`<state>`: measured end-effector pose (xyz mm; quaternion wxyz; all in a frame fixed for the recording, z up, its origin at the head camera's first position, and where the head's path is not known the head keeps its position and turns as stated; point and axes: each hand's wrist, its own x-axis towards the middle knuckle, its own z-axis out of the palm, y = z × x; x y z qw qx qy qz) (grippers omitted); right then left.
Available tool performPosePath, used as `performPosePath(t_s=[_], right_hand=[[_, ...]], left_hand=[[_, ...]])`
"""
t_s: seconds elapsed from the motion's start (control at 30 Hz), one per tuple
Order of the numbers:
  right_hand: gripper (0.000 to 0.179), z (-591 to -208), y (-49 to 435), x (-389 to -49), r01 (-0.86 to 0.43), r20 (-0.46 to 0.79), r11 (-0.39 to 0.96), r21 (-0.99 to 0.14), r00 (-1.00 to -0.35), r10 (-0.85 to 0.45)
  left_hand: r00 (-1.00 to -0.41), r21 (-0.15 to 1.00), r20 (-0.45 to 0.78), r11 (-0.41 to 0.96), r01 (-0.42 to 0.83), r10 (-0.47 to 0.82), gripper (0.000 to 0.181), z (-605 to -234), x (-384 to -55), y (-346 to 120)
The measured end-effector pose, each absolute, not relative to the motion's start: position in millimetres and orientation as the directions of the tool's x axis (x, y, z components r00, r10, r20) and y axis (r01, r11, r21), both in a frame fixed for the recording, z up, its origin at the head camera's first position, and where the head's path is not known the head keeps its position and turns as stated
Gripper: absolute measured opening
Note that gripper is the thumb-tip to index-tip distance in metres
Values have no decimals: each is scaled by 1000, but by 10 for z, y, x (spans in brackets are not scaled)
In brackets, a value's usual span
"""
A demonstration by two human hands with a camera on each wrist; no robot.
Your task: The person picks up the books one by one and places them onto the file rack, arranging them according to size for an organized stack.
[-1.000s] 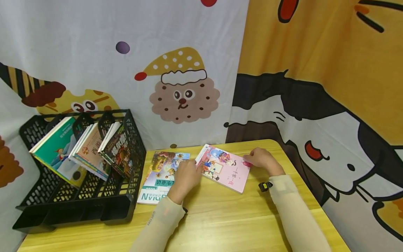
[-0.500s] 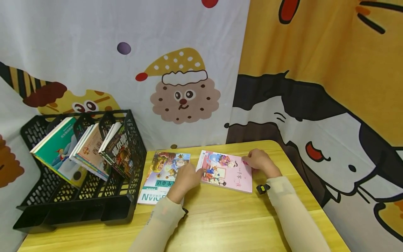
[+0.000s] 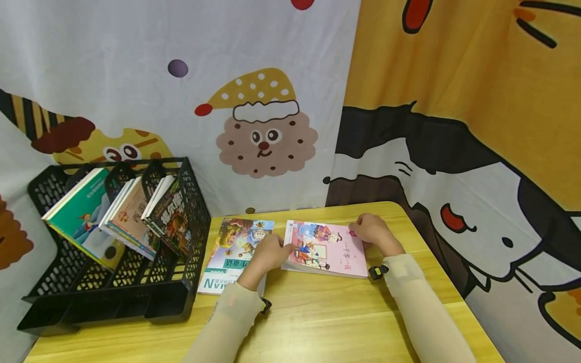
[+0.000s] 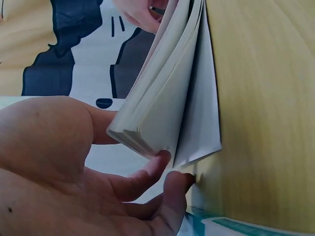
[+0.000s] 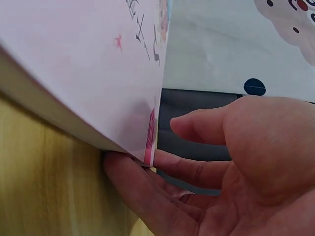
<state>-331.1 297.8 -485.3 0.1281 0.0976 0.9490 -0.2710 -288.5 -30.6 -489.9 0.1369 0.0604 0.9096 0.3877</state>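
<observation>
A pink paperback book (image 3: 337, 251) with cartoon figures lies on the table between both hands. My left hand (image 3: 270, 253) pinches its left edge, thumb on the cover side and fingertips at the pages (image 4: 165, 93). In the left wrist view the back cover (image 4: 203, 115) stands apart from the page block. My right hand (image 3: 374, 233) is at the far right corner of the book; fingers touch the corner from beneath, while its thumb (image 5: 197, 123) is held off the cover. Partly under the left hand in the head view lies a colourful book (image 3: 227, 259).
A black desktop file rack (image 3: 177, 297) stands at the left of the wooden table (image 3: 317, 322). Leaning in its slots are a green book (image 3: 81, 214), an orange-brown book (image 3: 131, 212) and dark-covered books (image 3: 174, 219). A printed curtain (image 3: 272, 191) hangs behind the table.
The pink book has turned from a slant to nearly straight, its near edge swinging towards the right. The left hand has shifted slightly with it; the right hand stays at the far right corner.
</observation>
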Motion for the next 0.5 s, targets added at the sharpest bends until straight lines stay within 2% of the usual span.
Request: performPosePath(t_s=[0.27,0.33,0.43,0.5], right_hand=[[40,-4870,2982,-3324,265,-297,818,-511,-947,121],[42,-4873,2973,-3326,283,-314,807,-519,-941,127],[48,-4870,2952,-3323,290,-329,793,-536,-937,120],[50,-4868,2934,-3319,288,-331,784,-549,-937,112]], left_hand=[[-945,761,-235,648,-34,227,36,-4828,-2884,-375],[-952,768,-228,638,-48,204,42,-4830,-2900,-387],[-958,791,-223,607,-70,181,65,-4821,-2923,-399],[-953,816,-240,569,-96,183,72,-4809,-2935,-407]])
